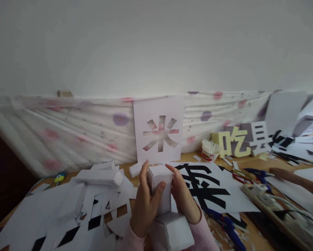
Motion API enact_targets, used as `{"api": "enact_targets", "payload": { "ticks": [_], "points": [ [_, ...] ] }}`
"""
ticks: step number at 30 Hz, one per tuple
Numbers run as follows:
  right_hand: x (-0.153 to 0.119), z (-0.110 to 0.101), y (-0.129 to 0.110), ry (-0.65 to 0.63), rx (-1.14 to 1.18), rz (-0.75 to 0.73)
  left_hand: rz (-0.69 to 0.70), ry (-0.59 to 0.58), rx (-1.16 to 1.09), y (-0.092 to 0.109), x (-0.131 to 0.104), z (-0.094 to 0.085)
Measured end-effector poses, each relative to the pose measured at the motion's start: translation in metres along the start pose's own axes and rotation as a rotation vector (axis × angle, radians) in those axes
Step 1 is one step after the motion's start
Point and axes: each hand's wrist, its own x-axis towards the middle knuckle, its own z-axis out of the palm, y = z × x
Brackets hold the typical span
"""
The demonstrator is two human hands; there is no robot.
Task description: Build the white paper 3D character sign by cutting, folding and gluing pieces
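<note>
A white foam-board box piece (162, 195) stands upright between my two hands at the middle of the table. My left hand (147, 202) grips its left side, with the thumb across the near face. My right hand (182, 195) is on its right side, fingers at the upper right edge. Just below and nearer to me sits a second white box-shaped piece (176, 232), touching or joined to the first; I cannot tell which. A white board with a cut-out character (160, 129) leans on the wall behind.
White box pieces (100, 177) and paper scraps lie left. A sheet with a black character (211, 184), a blue glue gun (226, 226), a power strip (279, 205) and a paper tub (210, 150) are right. Yellow lettering (233, 141) stands behind. Another person's hand (282, 173) reaches in.
</note>
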Motion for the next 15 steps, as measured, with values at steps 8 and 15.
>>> {"api": "enact_targets", "payload": {
  "ticks": [8,15],
  "points": [
    [-0.092,-0.019,-0.051,-0.176,-0.22,-0.231,0.135,0.156,-0.054,0.022,-0.047,0.004],
    [-0.181,-0.049,-0.084,-0.8,-0.699,-0.438,0.131,0.154,-0.007,0.019,-0.063,-0.008]
  ]
}}
